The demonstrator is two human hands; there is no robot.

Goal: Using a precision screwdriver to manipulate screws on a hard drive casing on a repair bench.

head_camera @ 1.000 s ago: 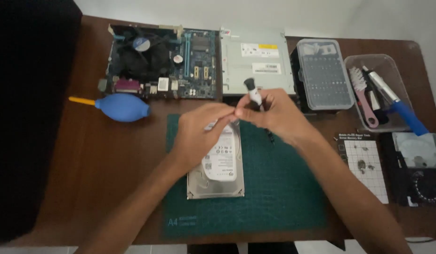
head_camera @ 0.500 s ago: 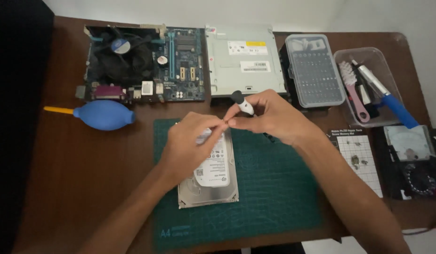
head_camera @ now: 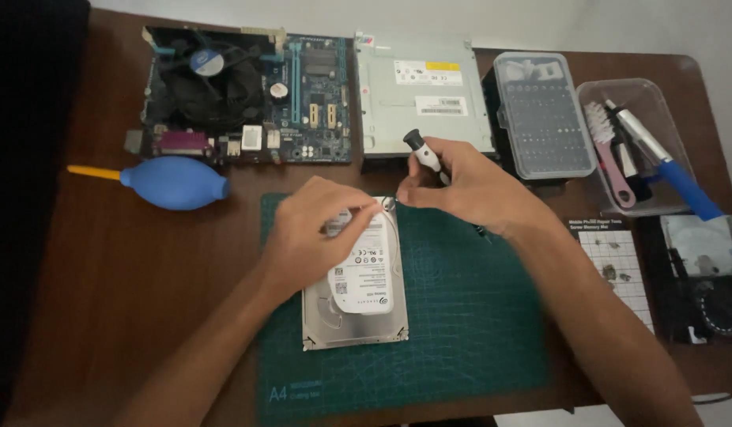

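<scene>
Brown wooden table (head_camera: 145,332) with a green cutting mat (head_camera: 461,332) laid on it. Behind the mat: motherboard (head_camera: 247,95) with fan, grey metal optical drive (head_camera: 421,95), clear bit case (head_camera: 544,115), plastic tub of tools (head_camera: 643,142). Blue rubber air blower (head_camera: 172,182) left of the mat; screw sheet (head_camera: 615,265) and multimeter (head_camera: 702,277) to the right. Silver hard drive (head_camera: 358,296) lies flat on the mat. Left hand (head_camera: 318,233) rests curled on the drive's top end, fingers pressing it. Right hand (head_camera: 469,186) pinches a small screwdriver (head_camera: 424,152), black-and-white handle tilted up, tip at the drive's upper right corner.
</scene>
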